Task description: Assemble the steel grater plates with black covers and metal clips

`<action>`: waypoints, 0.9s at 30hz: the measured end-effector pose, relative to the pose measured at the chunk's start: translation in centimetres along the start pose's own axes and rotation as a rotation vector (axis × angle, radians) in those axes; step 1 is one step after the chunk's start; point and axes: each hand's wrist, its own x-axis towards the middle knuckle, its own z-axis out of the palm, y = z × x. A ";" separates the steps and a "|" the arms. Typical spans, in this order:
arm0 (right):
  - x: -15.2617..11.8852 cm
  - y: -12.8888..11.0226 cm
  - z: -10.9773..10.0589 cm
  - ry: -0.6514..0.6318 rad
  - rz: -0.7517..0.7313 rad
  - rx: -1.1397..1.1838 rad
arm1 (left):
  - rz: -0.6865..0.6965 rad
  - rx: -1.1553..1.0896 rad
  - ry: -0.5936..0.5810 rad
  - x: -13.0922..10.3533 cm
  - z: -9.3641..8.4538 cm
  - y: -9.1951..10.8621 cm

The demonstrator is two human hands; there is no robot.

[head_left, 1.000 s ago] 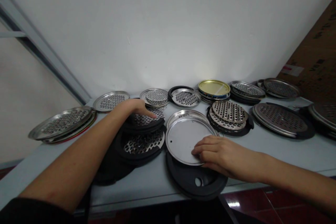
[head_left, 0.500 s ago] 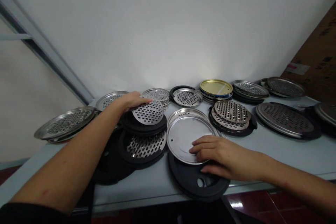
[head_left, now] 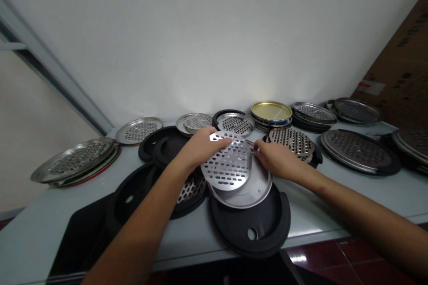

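My left hand (head_left: 205, 144) grips the upper left edge of a round grater plate (head_left: 227, 167), a thin silver disc with rows of slots. The plate is over a shallow round metal lid (head_left: 259, 182) and hides much of it. At the lid's upper right rim, my right hand (head_left: 267, 153) has its thumb and fingers closed on the edge. Under the lid lies a black round base (head_left: 254, 218) with a hole near its front. My left forearm partly covers another slotted grater plate (head_left: 192, 187) in a black ring.
More black round bases (head_left: 133, 196) lie at left. Stacks of metal grater plates (head_left: 80, 160) line the table (head_left: 187, 240), with a gold-coloured lid (head_left: 271, 111) at the back. A wall rises behind; a cardboard box (head_left: 401, 67) stands far right.
My left hand has brought the grater plate right, from above the black bases to over the metal lid. My right hand has moved from the lid's face up to its rim.
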 end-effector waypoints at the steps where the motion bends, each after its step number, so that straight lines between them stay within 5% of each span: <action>1: 0.0 0.1 -0.1 0.042 -0.010 0.045 | 0.013 0.009 0.027 -0.2 0.5 -0.1; 8: -0.1 0.0 -1.8 0.345 -0.106 0.321 | 0.061 -0.034 0.227 -0.1 1.2 -1.4; 14: 3.1 -0.6 -3.0 0.504 -0.074 0.651 | -0.180 -0.545 0.076 0.1 -0.1 -1.8; 18: 3.2 0.0 -3.1 0.385 -0.051 0.599 | -0.333 -0.890 0.140 0.3 -2.5 -1.9; 23: -0.6 -1.1 -2.0 0.001 -0.520 0.080 | -0.436 -1.212 0.293 0.5 -4.5 -2.5; 27: -2.1 -2.9 -1.1 -0.031 -0.556 -0.024 | -0.377 -1.359 0.397 0.6 -4.6 -2.9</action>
